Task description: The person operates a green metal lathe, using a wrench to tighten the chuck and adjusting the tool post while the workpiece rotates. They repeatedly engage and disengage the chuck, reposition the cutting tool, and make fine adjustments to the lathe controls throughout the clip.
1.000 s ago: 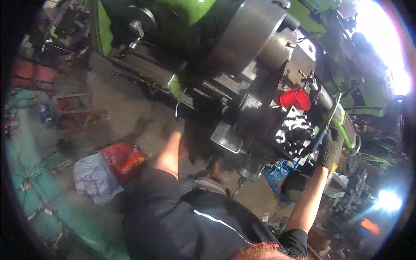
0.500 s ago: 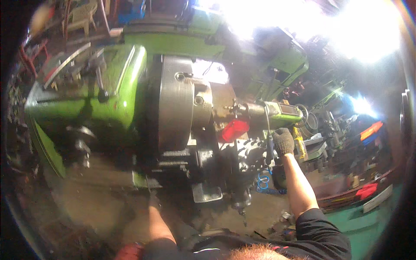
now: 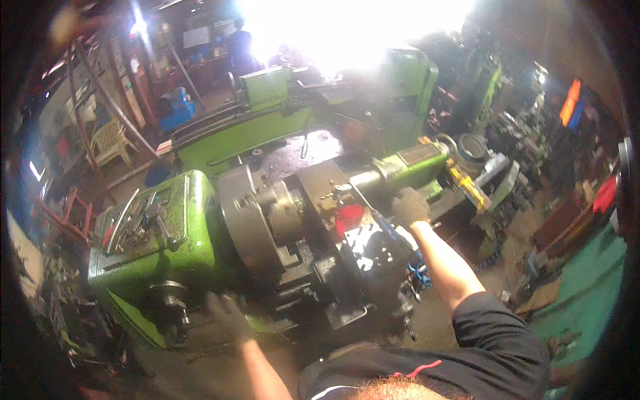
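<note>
A big green lathe [image 3: 167, 233] fills the middle of the view, with a grey round chuck [image 3: 250, 217] and a dark carriage [image 3: 363, 267]. My left hand [image 3: 227, 317], in a grey glove, rests low on the front of the lathe below the headstock; blur hides its grip. My right hand [image 3: 409, 207], also gloved, is closed over a part on top of the carriage, next to the green tailstock [image 3: 413, 163]. A small red container [image 3: 348, 217] sits on the carriage just left of my right hand.
A second green lathe [image 3: 260, 127] stands behind. A pale plastic chair [image 3: 110, 140] and a red metal frame [image 3: 77, 217] are at the left. People stand far back by the bright doorway [image 3: 347, 27]. More machines crowd the right side [image 3: 527, 153].
The view has swung upward and to the left, bringing the whole lathe and the shop behind into sight. My right hand stays on the carriage; my left hand stays low on the lathe front.
</note>
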`<state>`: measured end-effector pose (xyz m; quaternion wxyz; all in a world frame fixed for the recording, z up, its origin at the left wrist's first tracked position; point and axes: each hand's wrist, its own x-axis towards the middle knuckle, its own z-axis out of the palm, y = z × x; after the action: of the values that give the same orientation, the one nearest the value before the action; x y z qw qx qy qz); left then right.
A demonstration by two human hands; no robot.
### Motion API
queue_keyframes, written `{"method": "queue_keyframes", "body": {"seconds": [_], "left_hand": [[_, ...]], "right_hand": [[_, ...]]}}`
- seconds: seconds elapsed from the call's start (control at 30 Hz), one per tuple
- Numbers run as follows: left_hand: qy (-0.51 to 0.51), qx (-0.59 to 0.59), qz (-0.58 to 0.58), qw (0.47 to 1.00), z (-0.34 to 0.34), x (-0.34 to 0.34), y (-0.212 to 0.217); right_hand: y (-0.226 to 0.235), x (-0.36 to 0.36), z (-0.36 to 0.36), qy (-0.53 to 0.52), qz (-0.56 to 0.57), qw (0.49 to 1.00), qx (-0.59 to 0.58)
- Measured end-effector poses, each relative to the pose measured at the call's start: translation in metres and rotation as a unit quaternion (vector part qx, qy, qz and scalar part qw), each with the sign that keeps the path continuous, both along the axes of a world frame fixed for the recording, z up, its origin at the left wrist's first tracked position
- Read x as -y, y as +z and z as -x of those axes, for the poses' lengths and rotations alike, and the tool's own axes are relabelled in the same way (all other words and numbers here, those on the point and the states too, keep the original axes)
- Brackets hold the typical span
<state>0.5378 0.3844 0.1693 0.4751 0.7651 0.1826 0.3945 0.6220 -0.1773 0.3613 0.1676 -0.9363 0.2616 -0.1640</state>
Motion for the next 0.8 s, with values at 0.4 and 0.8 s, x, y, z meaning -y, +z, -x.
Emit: {"method": "queue_keyframes", "body": {"seconds": [0.4,0.8], "left_hand": [[0.018,0.020,-0.364,0.931,-0.148,-0.111,0.180],[0.140,0.053,-0.179,0.972,-0.090,-0.144,0.187]], "right_hand": [[0.024,-0.015,-0.008,-0.016,-0.054,0.998,0.005],[0.002,-0.013,-0.021,0.009,0.000,1.000,0.021]]}}
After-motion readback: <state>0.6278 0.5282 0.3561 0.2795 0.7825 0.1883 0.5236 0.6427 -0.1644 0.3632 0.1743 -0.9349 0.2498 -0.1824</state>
